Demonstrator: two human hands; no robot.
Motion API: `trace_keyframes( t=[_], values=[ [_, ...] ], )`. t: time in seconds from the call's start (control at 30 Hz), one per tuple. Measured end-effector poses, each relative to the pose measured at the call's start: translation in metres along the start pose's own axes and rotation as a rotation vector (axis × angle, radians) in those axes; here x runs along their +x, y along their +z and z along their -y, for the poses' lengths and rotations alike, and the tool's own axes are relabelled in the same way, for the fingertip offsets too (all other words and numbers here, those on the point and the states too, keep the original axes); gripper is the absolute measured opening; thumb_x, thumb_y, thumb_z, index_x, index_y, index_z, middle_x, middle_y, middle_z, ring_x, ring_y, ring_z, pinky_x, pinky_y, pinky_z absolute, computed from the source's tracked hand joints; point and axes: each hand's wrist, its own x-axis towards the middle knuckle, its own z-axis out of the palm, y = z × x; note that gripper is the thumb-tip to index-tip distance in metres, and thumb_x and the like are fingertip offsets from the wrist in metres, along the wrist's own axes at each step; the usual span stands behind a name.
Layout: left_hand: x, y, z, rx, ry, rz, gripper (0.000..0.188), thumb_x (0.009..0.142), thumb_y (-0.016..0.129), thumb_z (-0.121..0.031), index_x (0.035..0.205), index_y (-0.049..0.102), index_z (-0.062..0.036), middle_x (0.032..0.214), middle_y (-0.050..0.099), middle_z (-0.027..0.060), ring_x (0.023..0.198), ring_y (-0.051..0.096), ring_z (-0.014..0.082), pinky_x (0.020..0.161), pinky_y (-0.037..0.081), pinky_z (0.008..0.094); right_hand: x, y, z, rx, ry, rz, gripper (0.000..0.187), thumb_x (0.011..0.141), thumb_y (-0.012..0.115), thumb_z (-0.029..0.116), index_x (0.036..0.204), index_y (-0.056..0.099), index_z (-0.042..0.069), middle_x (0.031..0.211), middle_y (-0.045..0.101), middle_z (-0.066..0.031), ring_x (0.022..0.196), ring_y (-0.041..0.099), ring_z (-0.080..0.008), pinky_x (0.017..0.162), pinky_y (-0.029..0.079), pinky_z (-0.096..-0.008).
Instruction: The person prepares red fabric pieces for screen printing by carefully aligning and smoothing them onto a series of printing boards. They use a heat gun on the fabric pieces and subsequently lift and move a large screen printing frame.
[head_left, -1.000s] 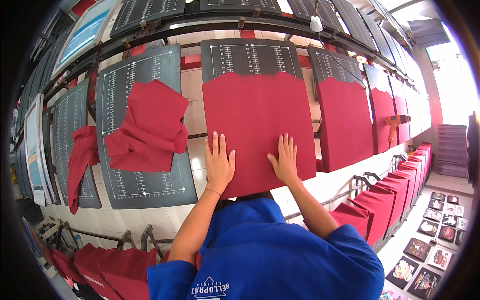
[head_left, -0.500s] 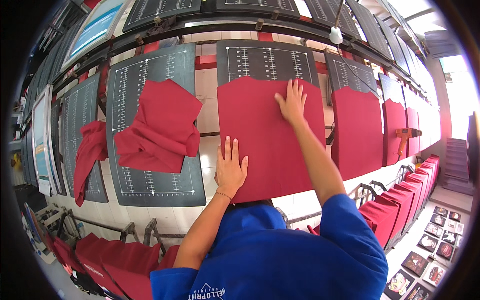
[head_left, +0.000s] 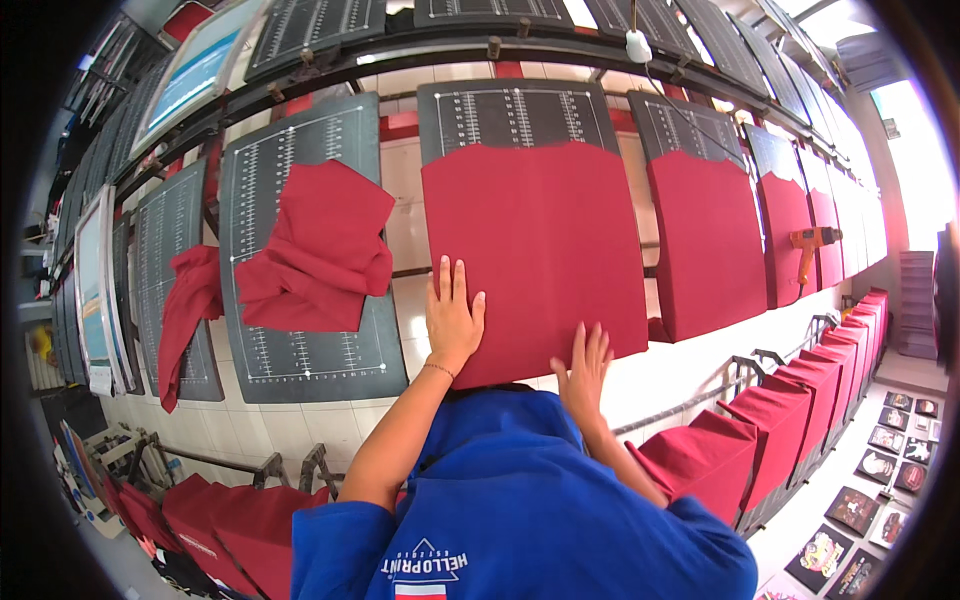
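Observation:
In front of me a dark red fabric panel (head_left: 530, 240) lies smooth over most of a black board with white ruled scales (head_left: 515, 110). My left hand (head_left: 453, 315) rests on the panel's left edge, fingers stretched out. Near the panel's lower right edge, my right hand (head_left: 586, 370) lies with its fingers spread. Neither hand grips anything. To the left, a crumpled dark red cloth piece (head_left: 320, 255) lies on another ruled board (head_left: 290, 370). A smaller bunched red cloth (head_left: 187, 310) hangs over a board farther left.
An orange heat gun (head_left: 808, 245) sits on a red-covered board at the right. Next to my panel stands another red-covered board (head_left: 705, 240). Red-draped boards (head_left: 780, 425) line the row behind me. A white-headed cord (head_left: 638, 47) hangs at the top. Framed screens (head_left: 95, 290) stand left.
My right hand has slid from the panel's upper part down toward its lower right edge. My left hand stays on the left edge. The view has shifted slightly.

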Motion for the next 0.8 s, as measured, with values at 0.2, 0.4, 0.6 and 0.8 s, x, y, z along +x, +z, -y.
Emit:
trace_keyframes(
  t=[0.2,0.4,0.6,0.8],
  values=[
    [-0.003,0.003,0.010,-0.015,0.104,-0.001,0.062,0.098,0.059,-0.031,0.150,0.042,0.0001,0.159,0.034,0.0230,0.143,0.034,0.0466,0.120,0.029,0.0529,-0.076,0.009,-0.036,0.223,0.294,-0.098,0.092,0.092,0.070,0.018,0.162,0.013,0.003,0.166,0.007,-0.0315,0.153,0.008,-0.0505,0.123,0.011,-0.0592],
    [-0.017,-0.068,0.048,-0.364,0.148,-0.083,0.029,0.095,0.062,-0.014,0.120,0.065,0.0006,0.128,0.063,0.0200,0.122,0.056,0.0381,0.106,0.043,0.0456,-0.012,-0.025,0.018,0.335,0.146,-0.303,0.075,0.095,0.064,0.010,0.158,0.024,0.000,0.165,0.016,-0.0285,0.153,0.016,-0.0454,0.124,0.019,-0.0515],
    [-0.017,-0.172,0.180,-0.128,-0.171,-0.544,0.013,0.095,0.059,-0.012,0.098,0.064,-0.0010,0.094,0.064,0.0148,0.092,0.060,0.0343,0.085,0.046,0.0451,0.022,-0.018,0.124,0.498,-0.101,-0.181,0.043,0.096,0.064,0.013,0.136,0.056,-0.002,0.139,0.058,-0.0221,0.132,0.054,-0.0346,0.110,0.043,-0.0432],
    [-0.035,-0.197,0.277,-0.347,-0.198,-0.325,0.014,0.096,0.059,-0.014,0.093,0.063,-0.0008,0.091,0.065,0.0192,0.088,0.063,0.0383,0.078,0.050,0.0460,0.035,0.054,0.307,0.479,-0.464,0.010,0.027,0.091,0.069,0.022,0.114,0.067,0.006,0.107,0.070,-0.0141,0.102,0.066,-0.0317,0.087,0.052,-0.0433]
  ],
)
